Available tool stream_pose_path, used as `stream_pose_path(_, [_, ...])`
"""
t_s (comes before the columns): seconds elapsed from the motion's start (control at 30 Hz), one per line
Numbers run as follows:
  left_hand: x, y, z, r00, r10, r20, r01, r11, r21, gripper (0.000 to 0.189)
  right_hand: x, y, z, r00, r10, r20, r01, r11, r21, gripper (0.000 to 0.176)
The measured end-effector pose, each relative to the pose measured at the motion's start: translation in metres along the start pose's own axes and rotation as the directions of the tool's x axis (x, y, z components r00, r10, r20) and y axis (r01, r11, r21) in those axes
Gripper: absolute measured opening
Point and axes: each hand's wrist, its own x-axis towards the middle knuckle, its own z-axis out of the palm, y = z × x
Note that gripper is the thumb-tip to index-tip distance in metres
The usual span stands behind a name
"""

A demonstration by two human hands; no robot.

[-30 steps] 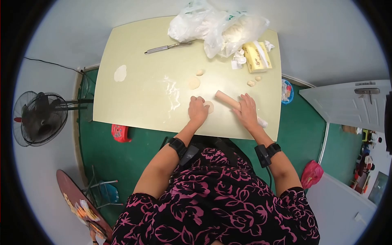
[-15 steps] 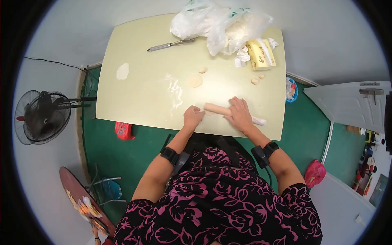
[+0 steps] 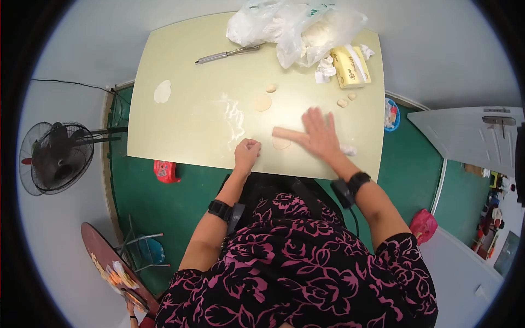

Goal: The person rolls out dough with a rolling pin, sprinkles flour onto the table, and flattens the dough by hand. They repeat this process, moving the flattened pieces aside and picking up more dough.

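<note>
My right hand (image 3: 320, 134) lies over a wooden rolling pin (image 3: 288, 134), its fingers stretched out and spread, the palm on the pin. The pin's middle is hidden under the palm; its whitish far end (image 3: 348, 149) shows to the right. Beneath the pin's left part is a thin round of dough (image 3: 281, 143). My left hand (image 3: 247, 155) is curled closed near the table's front edge, apart from that dough, with nothing visible in its fingers. Another flat dough round (image 3: 263, 103) lies farther back beside a small dough ball (image 3: 271, 87).
On the table (image 3: 186, 126) are white flour streaks (image 3: 234, 119), a dough sheet (image 3: 162, 92) at left, two dough lumps (image 3: 343, 103) at right, and a metal-handled tool (image 3: 225, 55). Plastic bags (image 3: 290, 33) and a yellow tissue pack (image 3: 350, 68) stand at the back. A fan (image 3: 57, 158) stands left.
My left hand has let go of the dough round's edge and drawn back left. My right hand's fingers have spread and moved forward over the pin; more of the dough round shows.
</note>
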Motion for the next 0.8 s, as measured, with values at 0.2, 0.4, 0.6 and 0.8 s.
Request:
stream_pose_path(0.2, [0.006, 0.008, -0.005, 0.987, 0.144, -0.076, -0.115, 0.947, 0.298, 0.028, -0.024, -0.016, -0.009, 0.990, -0.081, -0.115, 0.098, 0.983, 0.155, 0.056])
stream_pose_path(0.4, [0.043, 0.011, -0.019, 0.883, 0.440, -0.165, -0.095, 0.510, 0.855, 0.069, -0.031, -0.001, 0.024, 0.973, 0.006, -0.231, 0.047, 0.973, 0.225, 0.027])
stream_pose_path(0.6, [0.030, 0.008, 0.027, 0.803, 0.540, 0.252, -0.427, 0.226, 0.875, 0.074, -0.045, -0.010, 0.000, 0.968, -0.087, -0.234, 0.115, 0.988, 0.108, 0.040])
stream_pose_path(0.8, [0.026, 0.005, 0.026, 0.772, 0.513, 0.376, -0.520, 0.170, 0.837, 0.073, -0.045, 0.009, 0.008, 0.981, 0.057, -0.184, -0.024, 0.984, 0.177, 0.041])
